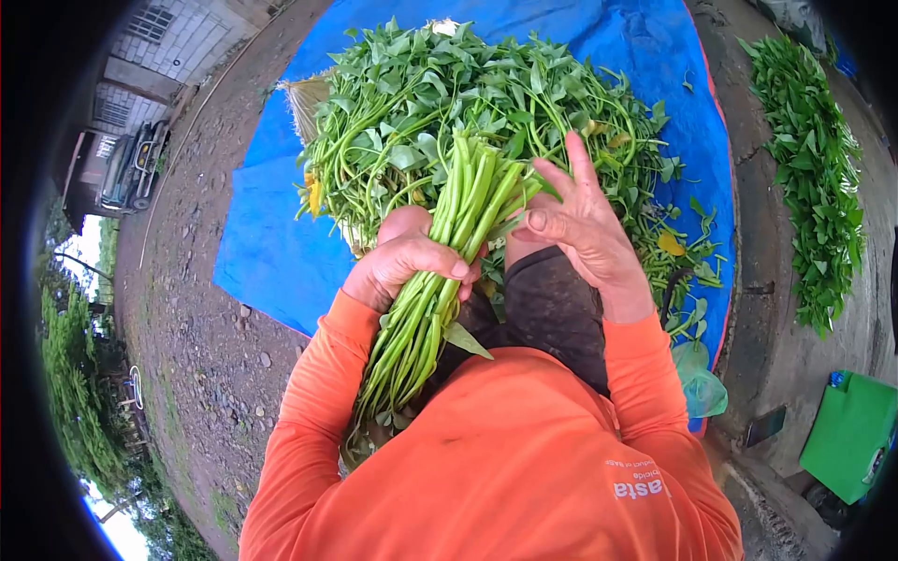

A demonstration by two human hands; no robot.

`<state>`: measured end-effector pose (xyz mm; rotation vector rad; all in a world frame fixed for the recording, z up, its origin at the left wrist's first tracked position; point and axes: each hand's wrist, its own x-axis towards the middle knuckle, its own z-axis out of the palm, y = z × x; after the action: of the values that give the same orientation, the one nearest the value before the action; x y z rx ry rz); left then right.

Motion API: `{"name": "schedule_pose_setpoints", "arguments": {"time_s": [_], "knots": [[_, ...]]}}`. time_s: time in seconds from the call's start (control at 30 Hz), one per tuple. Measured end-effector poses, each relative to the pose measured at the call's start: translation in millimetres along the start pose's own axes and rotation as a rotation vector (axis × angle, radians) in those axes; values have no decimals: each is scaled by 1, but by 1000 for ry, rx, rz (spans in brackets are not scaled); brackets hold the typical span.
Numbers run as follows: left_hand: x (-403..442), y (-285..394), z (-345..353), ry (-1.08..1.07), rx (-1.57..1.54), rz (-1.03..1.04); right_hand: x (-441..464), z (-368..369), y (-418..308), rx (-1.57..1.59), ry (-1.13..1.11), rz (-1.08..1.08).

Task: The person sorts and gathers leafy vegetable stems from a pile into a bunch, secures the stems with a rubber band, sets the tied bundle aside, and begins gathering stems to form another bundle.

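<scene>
A thick bundle of long green stems (416,318) lies slanted before my body, its cut ends up and its lower part near my lap. My left hand (421,262) is wrapped round the middle of it. To the right of the bundle's upper end, my right hand (585,224) is open with its fingers spread, the fingertips close to a few stems and a leaf. Behind both hands rises a large heap of leafy greens (402,112) with some yellow leaves.
The heap rests on a blue tarp (271,215). Loose stems and a clear greenish plastic bag (700,383) lie at its right. Farther right are a row of leafy greens (809,168) and a green container (849,435). A vehicle (145,168) stands far left.
</scene>
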<state>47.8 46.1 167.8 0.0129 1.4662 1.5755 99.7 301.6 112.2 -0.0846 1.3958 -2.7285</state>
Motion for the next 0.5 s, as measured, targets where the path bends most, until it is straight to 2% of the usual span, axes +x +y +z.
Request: {"name": "schedule_pose_setpoints", "arguments": {"time_s": [0.03,0.13,0.27,0.3,0.37,0.4,0.43,0.47,0.5], "knots": [[-4,0,3,22,-6,51,-3,0,4,-64,77,56],[5,-13,-1,-45,2,-1,2,-10,2,-481,-158,381],[3,-18,7,-37,-69,-69,-9,-13,8,-350,-86,145],[4,-22,-1,-124,-76,-68,-14,-14,2,-241,30,176],[-1,-31,-18,-191,-63,-15,-13,-55,7,-149,244,53],[-6,-35,-25,-225,-58,9,-11,-79,0,16,323,-33],[-12,-37,-32,-150,-42,55,-10,-115,-5,109,442,-79],[-26,-36,-30,12,-124,75,-7,-150,-12,-312,650,49],[-36,-36,-33,125,-163,149,-5,-187,6,-790,694,-56]]}}
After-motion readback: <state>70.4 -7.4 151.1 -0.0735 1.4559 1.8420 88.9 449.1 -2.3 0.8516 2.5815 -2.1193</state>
